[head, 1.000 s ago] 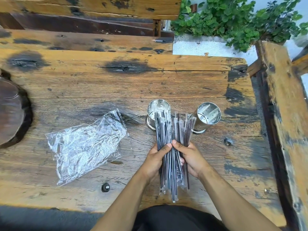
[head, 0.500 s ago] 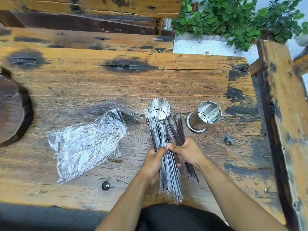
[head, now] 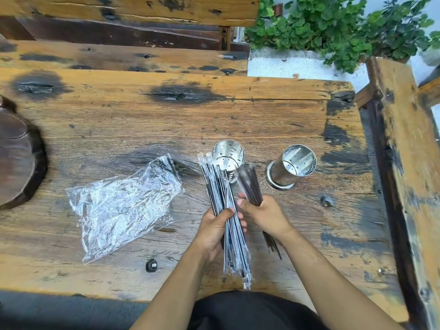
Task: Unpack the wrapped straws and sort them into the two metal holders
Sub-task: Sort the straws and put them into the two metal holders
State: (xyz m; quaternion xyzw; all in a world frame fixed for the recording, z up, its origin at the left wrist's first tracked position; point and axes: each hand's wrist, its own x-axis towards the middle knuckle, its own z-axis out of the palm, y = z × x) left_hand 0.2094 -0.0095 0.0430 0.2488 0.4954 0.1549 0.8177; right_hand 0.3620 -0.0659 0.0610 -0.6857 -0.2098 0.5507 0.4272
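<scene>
My left hand (head: 214,228) grips a bundle of black straws in clear wrappers (head: 221,186), its tips fanned toward the left metal holder (head: 228,155). My right hand (head: 264,214) is closed around a smaller, darker bunch of straws (head: 248,184) angled up between the two holders, its lower ends poking out below my wrist. The right metal holder (head: 294,164) stands tilted toward the right. Both perforated steel holders look empty inside.
A crumpled clear plastic bag (head: 121,206) lies left of my hands on the weathered wooden table (head: 142,120). A dark round wooden slab (head: 16,160) sits at the left edge. A wooden bench rail (head: 409,151) runs along the right; green plants (head: 333,27) grow behind.
The single bundle held by both hands has been split: my right hand pulled a darker bunch away to the right, while my left keeps the wrapped rest, shifted slightly left.
</scene>
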